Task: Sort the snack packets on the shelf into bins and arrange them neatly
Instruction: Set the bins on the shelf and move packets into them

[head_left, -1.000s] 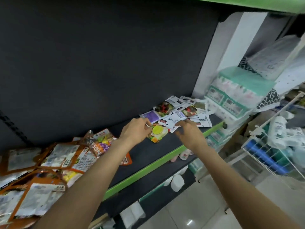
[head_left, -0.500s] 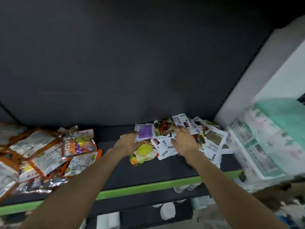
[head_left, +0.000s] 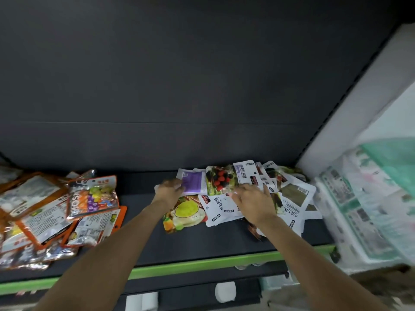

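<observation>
2 heaps of snack packets lie on the dark shelf (head_left: 202,243), with a bare strip of shelf between them and more bare board in front, out to the green front edge (head_left: 202,267). The orange-edged heap (head_left: 51,212) sits at the left; the white-backed heap (head_left: 258,194) sits at the right, running close to the shelf's right end and the black back panel (head_left: 179,75).

The left hand (head_left: 168,192) rests at the white heap's left edge, fingers curled onto the purple packet (head_left: 193,182); whether it pinches or only presses, I cannot tell. The right hand (head_left: 252,202) lies flat, fingers spread, pressing on the white packets. A yellow-green fruit packet (head_left: 186,213) lies just below the left hand, partly under the wrist.

Beyond the shelf's right end stand a white wall post (head_left: 359,97) and blurred, plastic-wrapped green-and-white packs (head_left: 370,198). White rolls (head_left: 225,291) show on the level below.
</observation>
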